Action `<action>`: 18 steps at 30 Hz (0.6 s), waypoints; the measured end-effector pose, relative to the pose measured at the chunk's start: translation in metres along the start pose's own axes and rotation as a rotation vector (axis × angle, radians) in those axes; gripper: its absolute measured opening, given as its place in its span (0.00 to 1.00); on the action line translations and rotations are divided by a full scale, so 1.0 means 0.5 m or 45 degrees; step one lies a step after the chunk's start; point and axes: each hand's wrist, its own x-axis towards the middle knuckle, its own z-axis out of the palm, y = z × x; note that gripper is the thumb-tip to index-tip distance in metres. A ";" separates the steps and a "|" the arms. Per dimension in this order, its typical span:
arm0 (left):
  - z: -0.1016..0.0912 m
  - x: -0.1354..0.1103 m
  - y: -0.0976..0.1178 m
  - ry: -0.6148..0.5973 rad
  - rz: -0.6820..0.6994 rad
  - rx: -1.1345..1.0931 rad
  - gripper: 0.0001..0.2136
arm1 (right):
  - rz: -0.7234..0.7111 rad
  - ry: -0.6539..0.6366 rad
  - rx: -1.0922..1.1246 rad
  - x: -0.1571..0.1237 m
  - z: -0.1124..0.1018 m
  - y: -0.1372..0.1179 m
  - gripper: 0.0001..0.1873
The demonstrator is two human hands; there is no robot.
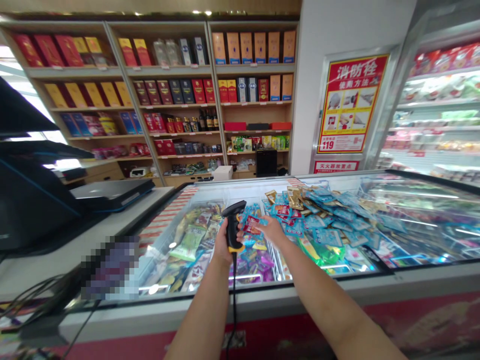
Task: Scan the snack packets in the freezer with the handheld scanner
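Note:
My left hand [224, 241] is wrapped round the handle of a black and yellow barcode scanner [233, 227], its cable hanging down in front of the freezer. Just to the right, my right hand [270, 231] pinches a small red and blue snack packet [251, 224] by its right side. The packet is close beside the scanner, above the glass top. A heap of blue, gold and red packets [330, 212] lies on the freezer top, right of and beyond my right hand.
The glass-topped chest freezer [262, 300] spans the front, with bagged goods inside. At left are a counter [45, 270], a flat scale-like device [112, 192] and loose cables. Shelves of boxed bottles [172, 92] line the back wall; a lit display cooler [438, 115] stands right.

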 end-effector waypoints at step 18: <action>0.002 0.000 0.000 -0.005 -0.030 0.004 0.14 | -0.212 0.167 -0.329 0.024 -0.021 0.024 0.13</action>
